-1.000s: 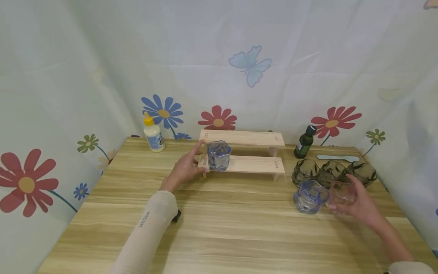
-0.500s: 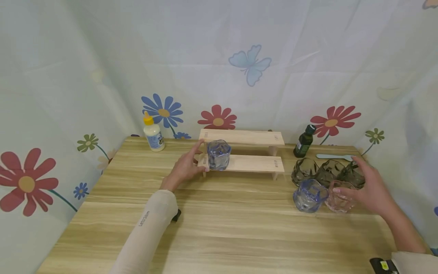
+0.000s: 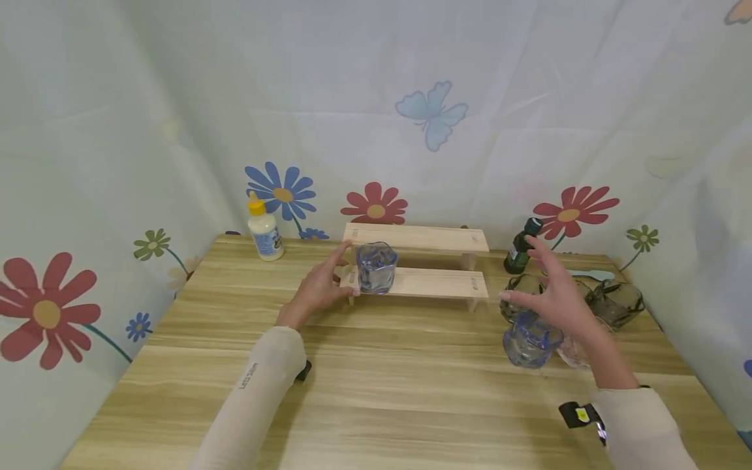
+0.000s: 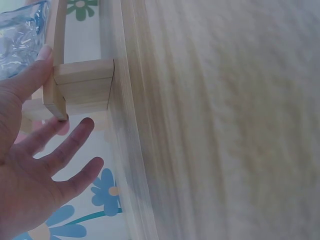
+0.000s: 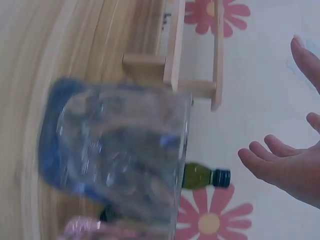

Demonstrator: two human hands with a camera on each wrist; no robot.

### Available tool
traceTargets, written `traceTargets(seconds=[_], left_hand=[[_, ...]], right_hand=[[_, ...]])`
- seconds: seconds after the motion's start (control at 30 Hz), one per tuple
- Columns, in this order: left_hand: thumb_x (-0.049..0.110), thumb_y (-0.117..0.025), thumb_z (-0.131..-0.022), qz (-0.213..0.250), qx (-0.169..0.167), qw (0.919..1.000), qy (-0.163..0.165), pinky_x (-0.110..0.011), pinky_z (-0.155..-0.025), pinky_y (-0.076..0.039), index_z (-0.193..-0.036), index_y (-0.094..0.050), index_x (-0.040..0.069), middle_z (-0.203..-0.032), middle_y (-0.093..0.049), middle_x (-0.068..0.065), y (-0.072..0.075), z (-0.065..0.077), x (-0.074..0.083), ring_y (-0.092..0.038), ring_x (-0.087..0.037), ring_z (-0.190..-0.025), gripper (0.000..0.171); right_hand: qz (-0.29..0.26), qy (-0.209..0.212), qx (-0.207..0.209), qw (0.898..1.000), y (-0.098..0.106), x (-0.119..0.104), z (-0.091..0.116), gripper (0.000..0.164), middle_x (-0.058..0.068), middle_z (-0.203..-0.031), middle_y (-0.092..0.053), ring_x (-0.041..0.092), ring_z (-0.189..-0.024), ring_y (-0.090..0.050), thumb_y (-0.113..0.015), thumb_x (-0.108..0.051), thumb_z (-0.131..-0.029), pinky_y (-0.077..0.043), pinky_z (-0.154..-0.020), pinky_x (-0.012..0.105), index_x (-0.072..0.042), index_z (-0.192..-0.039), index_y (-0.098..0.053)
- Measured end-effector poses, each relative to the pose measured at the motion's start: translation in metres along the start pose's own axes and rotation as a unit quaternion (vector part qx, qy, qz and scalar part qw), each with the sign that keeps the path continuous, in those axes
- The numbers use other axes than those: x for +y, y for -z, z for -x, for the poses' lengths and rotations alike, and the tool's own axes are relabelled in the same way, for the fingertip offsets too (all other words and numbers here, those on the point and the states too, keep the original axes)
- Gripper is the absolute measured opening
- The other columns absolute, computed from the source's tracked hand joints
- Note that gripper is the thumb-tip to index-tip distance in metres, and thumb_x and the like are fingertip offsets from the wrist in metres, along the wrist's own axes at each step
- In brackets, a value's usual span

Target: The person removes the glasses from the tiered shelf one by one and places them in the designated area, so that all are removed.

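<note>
My left hand [image 3: 317,287] grips the left end of a two-step wooden shelf [image 3: 440,283]; in the left wrist view its thumb lies on the lower board's end and the index finger behind it. A clear bluish glass [image 3: 376,269] stands on the lower step beside that hand. My right hand [image 3: 555,297], fingers spread and holding nothing, is above the group of glasses on the right. Below it are a blue-tinted glass [image 3: 527,346], a partly hidden pink glass [image 3: 572,354] and smoky grey glasses [image 3: 617,304]. In the right wrist view the blue glass [image 5: 120,145] looms large and blurred.
A dark green bottle [image 3: 517,253] stands behind the glasses, partly behind my right fingertips. Near it lies a pale spoon-like utensil [image 3: 590,274]. A white bottle with a yellow cap [image 3: 266,234] is at the back left. A flowered curtain [image 3: 305,117] hangs behind the wooden table [image 3: 376,391].
My right hand has let go of the pink glass, lifted off it and moved left over the grey and blue glasses. The left hand has stayed at the shelf.
</note>
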State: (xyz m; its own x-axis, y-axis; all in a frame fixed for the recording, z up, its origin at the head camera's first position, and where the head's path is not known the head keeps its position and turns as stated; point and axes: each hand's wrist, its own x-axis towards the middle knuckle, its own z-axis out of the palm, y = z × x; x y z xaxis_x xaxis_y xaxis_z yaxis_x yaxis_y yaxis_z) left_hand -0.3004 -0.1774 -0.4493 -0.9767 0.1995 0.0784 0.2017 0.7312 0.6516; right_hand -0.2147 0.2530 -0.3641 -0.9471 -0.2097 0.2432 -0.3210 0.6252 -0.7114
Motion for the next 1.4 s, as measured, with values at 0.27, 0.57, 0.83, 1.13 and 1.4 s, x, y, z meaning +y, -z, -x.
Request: traceTargets(seconds=[0.27, 0.57, 0.83, 1.13, 1.4], left_hand=[[0.027, -0.085, -0.080, -0.005, 0.000, 1.0000, 0.000, -0.051, -0.090, -0.053, -0.155, -0.015, 0.049, -0.145, -0.055, -0.010, -0.002, -0.001, -0.002, -0.065, -0.034, -0.109, 0.106], [0.026, -0.085, -0.080, -0.007, -0.002, 1.0000, 0.001, -0.052, -0.091, -0.053, -0.156, -0.014, 0.047, -0.145, -0.054, -0.011, -0.001, -0.002, -0.001, -0.065, -0.034, -0.110, 0.106], [0.025, -0.085, -0.081, -0.012, 0.002, 0.9999, -0.003, -0.053, -0.090, -0.053, -0.156, -0.015, 0.046, -0.145, -0.055, -0.011, -0.001, -0.001, -0.001, -0.066, -0.034, -0.109, 0.106], [0.025, -0.085, -0.081, -0.016, 0.000, 0.9998, -0.008, -0.053, -0.091, -0.053, -0.157, -0.014, 0.046, -0.146, -0.055, -0.011, -0.002, -0.001, -0.001, -0.066, -0.034, -0.109, 0.106], [0.022, -0.085, -0.081, -0.015, 0.003, 0.9998, -0.012, -0.055, -0.092, -0.053, -0.157, -0.015, 0.044, -0.145, -0.055, -0.013, 0.000, 0.000, -0.001, -0.067, -0.035, -0.108, 0.106]], right_hand=[[-0.037, 0.024, -0.047, 0.998, -0.046, -0.015, -0.028, 0.101, 0.026, -0.159, -0.028, 0.046, -0.146, -0.029, -0.081, -0.019, -0.084, -0.031, -0.112, 0.066, -0.017, -0.161, -0.015], [-0.087, 0.034, -0.075, 0.993, -0.104, -0.033, -0.060, 0.103, 0.025, -0.156, -0.035, 0.044, -0.142, -0.039, -0.087, -0.020, -0.079, -0.036, -0.113, 0.059, -0.016, -0.159, -0.022], [-0.093, 0.041, -0.098, 0.990, -0.147, -0.052, -0.084, 0.105, 0.017, -0.158, -0.037, 0.037, -0.143, -0.041, -0.089, -0.024, -0.076, -0.038, -0.113, 0.056, -0.021, -0.159, -0.024], [-0.083, 0.067, -0.096, 0.990, -0.175, -0.060, -0.100, 0.105, 0.015, -0.152, -0.045, 0.038, -0.133, -0.051, -0.090, -0.025, -0.074, -0.044, -0.107, 0.057, -0.016, -0.157, -0.027], [-0.043, 0.059, -0.092, 0.993, -0.192, -0.068, -0.107, 0.105, 0.012, -0.154, -0.044, 0.035, -0.138, -0.046, -0.091, -0.029, -0.072, -0.039, -0.112, 0.054, -0.019, -0.157, -0.029]])
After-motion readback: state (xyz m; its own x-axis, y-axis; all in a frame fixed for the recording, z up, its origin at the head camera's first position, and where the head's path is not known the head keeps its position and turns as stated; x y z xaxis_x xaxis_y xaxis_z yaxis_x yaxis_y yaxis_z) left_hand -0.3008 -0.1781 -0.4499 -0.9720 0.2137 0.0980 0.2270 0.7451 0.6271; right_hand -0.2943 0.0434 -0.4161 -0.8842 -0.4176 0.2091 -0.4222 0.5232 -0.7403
